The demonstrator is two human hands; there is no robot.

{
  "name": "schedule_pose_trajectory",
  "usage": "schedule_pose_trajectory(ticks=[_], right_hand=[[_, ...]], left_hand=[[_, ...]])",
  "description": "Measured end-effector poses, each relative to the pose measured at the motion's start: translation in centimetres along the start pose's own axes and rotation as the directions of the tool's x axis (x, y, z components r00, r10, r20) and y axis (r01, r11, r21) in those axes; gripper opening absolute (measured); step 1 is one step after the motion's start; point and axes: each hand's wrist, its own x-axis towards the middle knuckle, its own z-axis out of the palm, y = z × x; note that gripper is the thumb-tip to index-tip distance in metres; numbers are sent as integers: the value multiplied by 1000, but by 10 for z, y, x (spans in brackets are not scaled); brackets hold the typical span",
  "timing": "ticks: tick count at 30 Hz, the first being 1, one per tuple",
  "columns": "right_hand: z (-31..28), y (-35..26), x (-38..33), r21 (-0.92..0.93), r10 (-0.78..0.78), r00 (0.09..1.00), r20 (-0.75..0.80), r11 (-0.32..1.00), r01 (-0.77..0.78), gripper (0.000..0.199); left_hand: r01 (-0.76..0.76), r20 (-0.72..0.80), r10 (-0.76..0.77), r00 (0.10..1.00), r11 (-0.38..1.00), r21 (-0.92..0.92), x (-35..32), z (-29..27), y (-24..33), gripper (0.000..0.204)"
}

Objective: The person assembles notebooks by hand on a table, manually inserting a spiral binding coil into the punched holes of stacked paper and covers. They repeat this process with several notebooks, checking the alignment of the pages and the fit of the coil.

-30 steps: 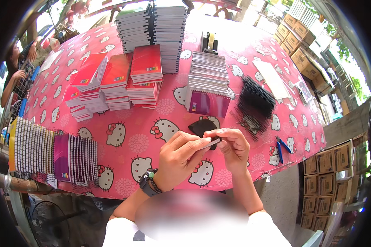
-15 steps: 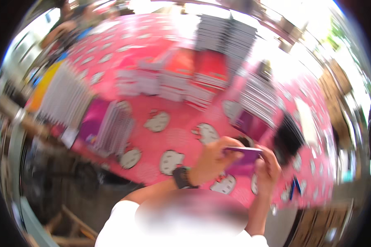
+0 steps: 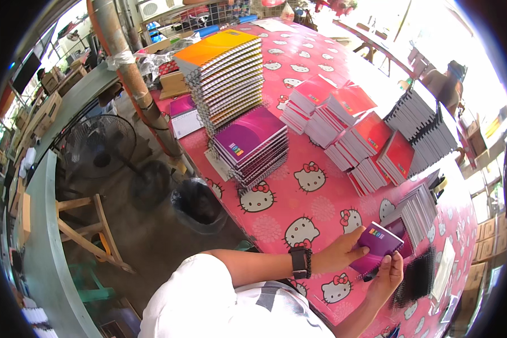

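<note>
Between both hands I hold a small purple notebook (image 3: 379, 241) with a pale block of pages. My left hand (image 3: 339, 252), with a dark watch and bracelet on its wrist, grips the notebook's left side, thumb on the cover. My right hand (image 3: 390, 276) pinches its lower right edge, where a dark wire binding partly shows. Just beyond lies a pile of unbound page blocks (image 3: 419, 211), with a purple cover (image 3: 399, 230) partly hidden behind the held notebook. Beside my right hand is a heap of black wire binding coils (image 3: 416, 279).
A purple spiral notebook stack (image 3: 250, 135) stands near the table's left edge, beside a taller orange-covered stack (image 3: 225, 48). Red-covered blocks (image 3: 372, 132) and grey stacks (image 3: 422, 121) sit farther back. Left of the pink table (image 3: 315, 208) are a metal post (image 3: 132, 79), fan (image 3: 98, 146) and black bin bag (image 3: 198, 205).
My view has swung left, bringing the orange and purple stacks closer to the middle. The notebook has tipped from nearly edge-on to cover-up, still in both hands.
</note>
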Motion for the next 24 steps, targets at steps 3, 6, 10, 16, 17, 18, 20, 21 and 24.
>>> schedule_pose_trajectory(ticks=[3, 6, 10, 16, 17, 18, 20, 21, 24], right_hand=[[10, 1, 3, 39, -184, 983, -26, 982, 185, 20], [28, -11, -1, 139, -47, 997, -61, 989, 55, 19], [25, -24, -5, 72, 104, 992, 77, 991, -110, 23], [15, -3, 3, -108, -128, 985, 117, 984, 141, 35], [17, -4, 3, -161, -142, 987, 71, 975, 152, 39], [22, -4, 6, -186, -189, 982, 15, 964, 188, 45], [39, -6, 10, -245, -280, 955, -96, 937, 250, 59], [48, 3, 9, -182, -237, 970, -64, 958, 222, 80], [75, 4, -18, -284, -311, 947, -83, 918, 277, 85]], left_hand=[[-72, -51, 77, 996, 993, 95, -3, 6, -2, 48], [-139, -161, 156, 975, 984, 111, 2, 2, -12, 54], [-114, -154, 105, 983, 992, -55, 0, -13, 4, 51], [5, 44, 10, 999, 939, -343, -6, -12, -11, 42], [52, 73, -30, 997, 946, -321, -8, -11, -7, 41], [41, 48, -31, 998, 971, -234, -11, -5, -3, 40], [27, -1, -28, 1000, 998, -55, -21, 13, 7, 39], [-282, -140, 302, 943, 948, 144, -19, 26, 2, 42], [-53, -175, 50, 983, 998, -14, -16, 24, 8, 38]])
